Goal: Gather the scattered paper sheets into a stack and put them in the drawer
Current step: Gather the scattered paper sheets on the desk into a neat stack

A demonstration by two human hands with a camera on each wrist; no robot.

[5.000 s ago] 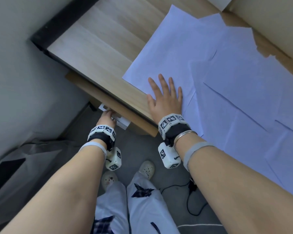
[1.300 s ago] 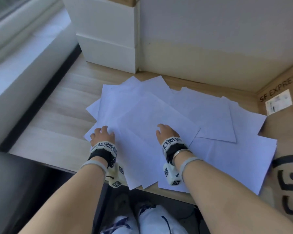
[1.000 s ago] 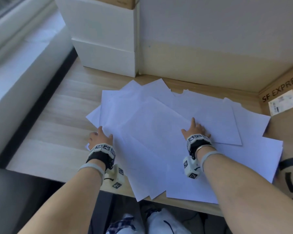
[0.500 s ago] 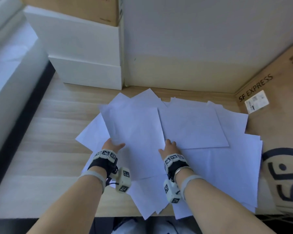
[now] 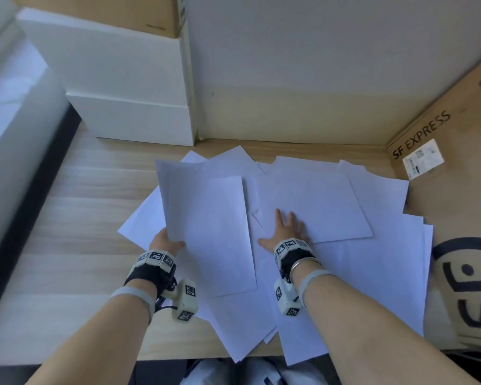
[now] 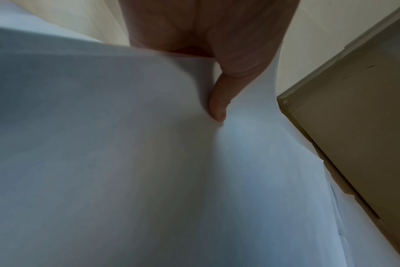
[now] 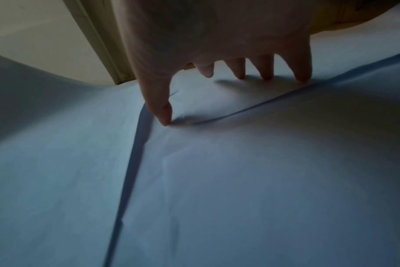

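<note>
Several white paper sheets [image 5: 372, 273] lie overlapping across the wooden desk [image 5: 67, 232]. My left hand [image 5: 167, 241] pinches the left edge of one sheet [image 5: 208, 232], which curves up off the pile. In the left wrist view the thumb of that hand [image 6: 217, 81] lies on top of the sheet [image 6: 126, 144], and the other fingers are hidden beneath it. My right hand [image 5: 285, 232] lies with straight, spread fingers on the sheets in the middle. The right wrist view shows this hand [image 7: 217, 94] with its fingertips touching the paper [image 7: 240, 180]. No drawer is in view.
Two stacked white boxes [image 5: 128, 115] stand at the back left against the wall. A brown SF EXPRESS cardboard box [image 5: 456, 190] borders the papers on the right. Bare desk lies left of the pile. Some sheets overhang the desk's near edge [image 5: 178, 354].
The left hand has raised the left sheet's edge off the pile. The right hand has shifted slightly right, with straighter fingers. Five seconds ago the left hand was below the desk edge.
</note>
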